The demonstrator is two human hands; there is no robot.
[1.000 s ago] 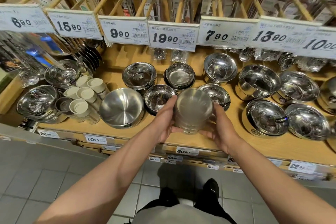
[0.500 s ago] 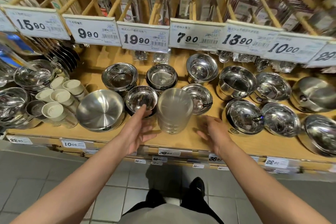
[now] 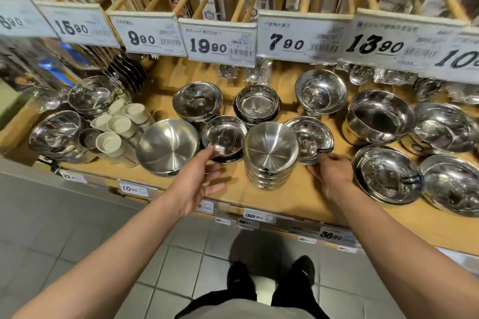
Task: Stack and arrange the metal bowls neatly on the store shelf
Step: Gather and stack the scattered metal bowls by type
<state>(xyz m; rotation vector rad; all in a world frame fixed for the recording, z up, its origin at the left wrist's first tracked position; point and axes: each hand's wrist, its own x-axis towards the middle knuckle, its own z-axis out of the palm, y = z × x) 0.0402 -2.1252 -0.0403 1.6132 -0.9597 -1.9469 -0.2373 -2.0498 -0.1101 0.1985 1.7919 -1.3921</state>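
**Stack set down on shelf, both of your hands off it**

While your head camera looks down at the wooden shelf [image 3: 282, 197], the stack of brushed metal bowls [image 3: 270, 154] stands upright near the front edge, several bowls nested, open side up. Your left hand [image 3: 199, 179] hovers just to the stack's left, palm turned inward, fingers loosely spread, gripping nothing; its fingertips lie over the near rim of a small shiny bowl [image 3: 224, 134]. Your right hand [image 3: 333, 172] is on the stack's right, back of the hand up, fingers relaxed and holding nothing; its fingertips sit close to the low shiny bowl [image 3: 309, 137] that stands just beside the stack, contact cannot be told.

Left of the small shiny bowl: a large brushed bowl [image 3: 166, 146], then a cluster of white cups [image 3: 116, 124]. Behind: three more shiny bowl stacks in a row. Right of your right hand: wider polished bowls [image 3: 387, 173]. Price tags [image 3: 216, 43] hang above the shelf, partly blurred. Grey tiled floor [image 3: 77, 235] below.
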